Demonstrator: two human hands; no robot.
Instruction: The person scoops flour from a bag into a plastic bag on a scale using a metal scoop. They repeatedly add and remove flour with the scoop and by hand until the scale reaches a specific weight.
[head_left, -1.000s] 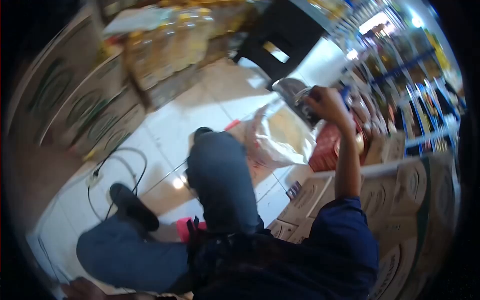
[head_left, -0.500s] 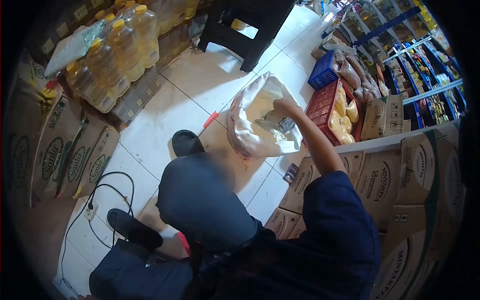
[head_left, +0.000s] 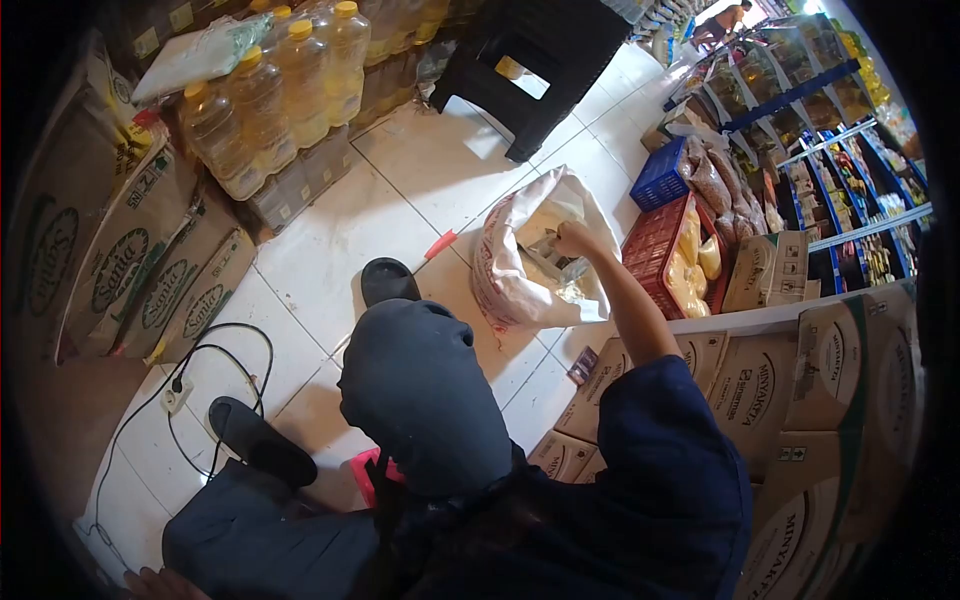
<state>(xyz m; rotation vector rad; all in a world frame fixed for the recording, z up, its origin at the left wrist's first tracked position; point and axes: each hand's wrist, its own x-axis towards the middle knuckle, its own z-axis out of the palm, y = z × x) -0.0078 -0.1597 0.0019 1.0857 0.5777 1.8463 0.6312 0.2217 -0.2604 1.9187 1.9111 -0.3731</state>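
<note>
My right hand (head_left: pixel 573 240) reaches down into an open white sack (head_left: pixel 497 275) on the floor. Its fingers are closed on a shiny grey, scoop-like thing (head_left: pixel 545 250), whose exact shape is partly hidden. Pale, cream-coloured loose contents (head_left: pixel 548 217) show inside the sack, whose top edge is folded outward. At the bottom left corner, my left hand (head_left: pixel 165 584) is only partly in view beside my knee. Its visible fingers lie extended, with nothing seen in them.
A black stool (head_left: pixel 530 75) stands beyond the sack. Red (head_left: pixel 650 240) and blue crates (head_left: pixel 660 176) sit at its right. Cartons (head_left: pixel 750 370) are stacked along the right, bottled oil (head_left: pixel 300 75) at the left. A black cable (head_left: pixel 215 330) curls across the floor. Another person (head_left: pixel 722 22) is far back.
The view has shifted, so the sack and stool appear lower and further right. My right hand remains inside the sack with the grey thing turned leftward. More of my left hand shows.
</note>
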